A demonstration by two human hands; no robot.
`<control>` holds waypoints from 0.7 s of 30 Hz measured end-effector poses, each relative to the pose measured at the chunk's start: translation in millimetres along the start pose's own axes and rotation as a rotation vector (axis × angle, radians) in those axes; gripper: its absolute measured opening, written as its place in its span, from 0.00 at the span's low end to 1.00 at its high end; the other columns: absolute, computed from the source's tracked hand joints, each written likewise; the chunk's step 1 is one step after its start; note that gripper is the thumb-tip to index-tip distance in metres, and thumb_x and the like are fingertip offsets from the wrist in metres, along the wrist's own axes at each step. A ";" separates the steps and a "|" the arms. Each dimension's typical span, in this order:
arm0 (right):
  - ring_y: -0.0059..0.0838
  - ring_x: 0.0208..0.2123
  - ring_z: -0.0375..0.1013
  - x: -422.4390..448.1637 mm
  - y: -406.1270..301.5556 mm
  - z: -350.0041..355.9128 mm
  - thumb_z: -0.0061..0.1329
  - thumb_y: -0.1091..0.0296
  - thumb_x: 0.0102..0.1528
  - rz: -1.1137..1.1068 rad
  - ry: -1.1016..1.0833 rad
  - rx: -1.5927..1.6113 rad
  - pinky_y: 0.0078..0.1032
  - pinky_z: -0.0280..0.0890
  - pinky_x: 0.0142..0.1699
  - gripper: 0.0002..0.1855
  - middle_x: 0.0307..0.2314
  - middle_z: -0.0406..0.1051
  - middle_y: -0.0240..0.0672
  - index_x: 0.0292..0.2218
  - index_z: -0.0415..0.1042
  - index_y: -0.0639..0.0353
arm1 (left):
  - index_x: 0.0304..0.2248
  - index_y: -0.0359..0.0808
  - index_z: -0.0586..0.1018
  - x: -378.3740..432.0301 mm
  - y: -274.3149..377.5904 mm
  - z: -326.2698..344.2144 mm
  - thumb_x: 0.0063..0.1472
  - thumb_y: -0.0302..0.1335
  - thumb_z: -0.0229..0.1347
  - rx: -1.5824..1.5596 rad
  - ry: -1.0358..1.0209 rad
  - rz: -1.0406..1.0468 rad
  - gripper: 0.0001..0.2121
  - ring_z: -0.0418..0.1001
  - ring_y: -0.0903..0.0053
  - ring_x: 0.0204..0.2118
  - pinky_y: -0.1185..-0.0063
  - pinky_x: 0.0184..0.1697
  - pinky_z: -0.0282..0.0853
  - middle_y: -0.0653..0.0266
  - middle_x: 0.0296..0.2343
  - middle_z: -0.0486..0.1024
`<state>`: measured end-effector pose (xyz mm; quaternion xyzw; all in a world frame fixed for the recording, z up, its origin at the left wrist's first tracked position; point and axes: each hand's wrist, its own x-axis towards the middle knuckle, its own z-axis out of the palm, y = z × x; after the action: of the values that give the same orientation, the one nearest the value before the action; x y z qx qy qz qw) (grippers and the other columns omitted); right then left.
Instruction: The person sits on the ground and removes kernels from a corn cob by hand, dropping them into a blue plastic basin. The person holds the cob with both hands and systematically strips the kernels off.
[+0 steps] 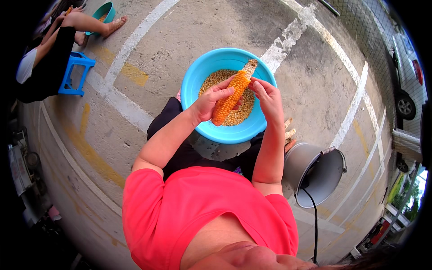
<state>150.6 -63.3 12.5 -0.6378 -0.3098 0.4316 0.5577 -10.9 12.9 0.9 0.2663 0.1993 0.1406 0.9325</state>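
My left hand (212,99) is closed around the lower part of a corn cob (231,98) with orange kernels. The cob slants over a light-blue plastic basin (199,81), its upper tip bare of kernels. Beside that bare stretch, my right hand (268,96) has its thumb and fingers curled close to the kernels' edge; whether it pinches a kernel cannot be told. Loose corn kernels (241,113) cover the middle of the basin, partly hidden by the cob and hands.
At the lower right a metal bucket (303,162) lies tilted, a black cable (315,222) running from it. Stripped cobs (289,134) lie beside it. A co-worker's leg (89,23), a blue plastic stool (76,62) and a green basin (109,13) are at upper left.
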 end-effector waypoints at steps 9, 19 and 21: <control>0.17 0.26 0.70 -5.1 -7.4 6.3 0.44 0.67 0.53 0.097 0.026 0.083 0.13 0.64 0.30 0.14 0.25 0.72 0.33 0.38 0.69 0.68 | 0.54 0.36 0.52 0.3 -0.1 7.4 0.58 0.25 0.45 0.265 0.012 0.165 0.25 0.64 0.79 0.45 0.78 0.45 0.62 0.64 0.48 0.60; 0.16 0.22 0.70 -5.0 -4.1 6.2 0.44 0.66 0.51 0.087 0.094 -0.041 0.14 0.64 0.26 0.13 0.21 0.72 0.33 0.32 0.72 0.69 | 0.51 0.30 0.57 0.2 -2.2 8.3 0.56 0.22 0.48 0.426 0.080 0.175 0.23 0.64 0.81 0.44 0.82 0.46 0.61 0.62 0.44 0.64; 0.15 0.21 0.69 -6.2 -6.0 6.8 0.44 0.66 0.51 0.086 0.101 -0.076 0.14 0.64 0.26 0.13 0.20 0.72 0.33 0.32 0.72 0.69 | 0.50 0.29 0.58 -0.1 -3.1 8.8 0.55 0.21 0.48 0.470 0.093 0.188 0.23 0.64 0.81 0.44 0.82 0.47 0.61 0.62 0.44 0.64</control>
<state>142.3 -64.6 19.6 -0.6921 -0.2695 0.4104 0.5291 -6.6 6.4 6.1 0.4866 0.2433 0.1886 0.8176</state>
